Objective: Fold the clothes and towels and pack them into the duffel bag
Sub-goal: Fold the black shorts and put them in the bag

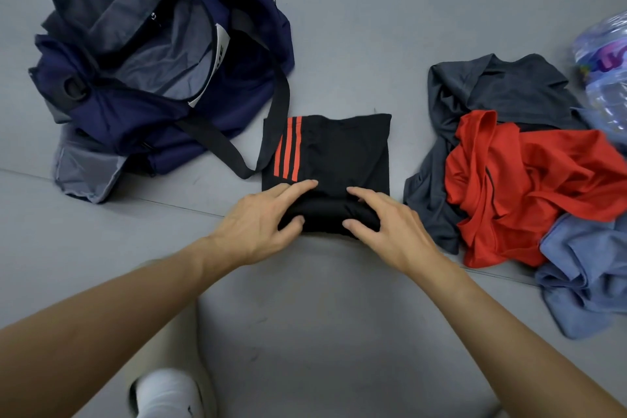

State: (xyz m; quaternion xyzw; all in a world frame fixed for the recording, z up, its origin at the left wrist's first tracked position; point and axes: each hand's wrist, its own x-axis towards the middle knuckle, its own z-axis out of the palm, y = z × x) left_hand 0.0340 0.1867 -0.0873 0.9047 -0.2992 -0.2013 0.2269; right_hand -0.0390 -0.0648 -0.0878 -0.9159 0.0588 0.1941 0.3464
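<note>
Early stage: both hands, left hand [261,219] and right hand [386,222], grip the near rolled edge of the black orange-striped garment [336,153] at frame centre. The open navy fabric duffel bag [237,85], upper left, looks empty; the crumpled grey, red and blue clothes pile [515,173] at right remains unfolded.

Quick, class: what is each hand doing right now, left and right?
Left hand: pinches the near fold of the black red-striped garment.
Right hand: pinches the same fold.

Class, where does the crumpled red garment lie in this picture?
In the head view, the crumpled red garment lies on the right, heaped over a dark grey garment, with a crumpled blue cloth at its near edge.
</note>
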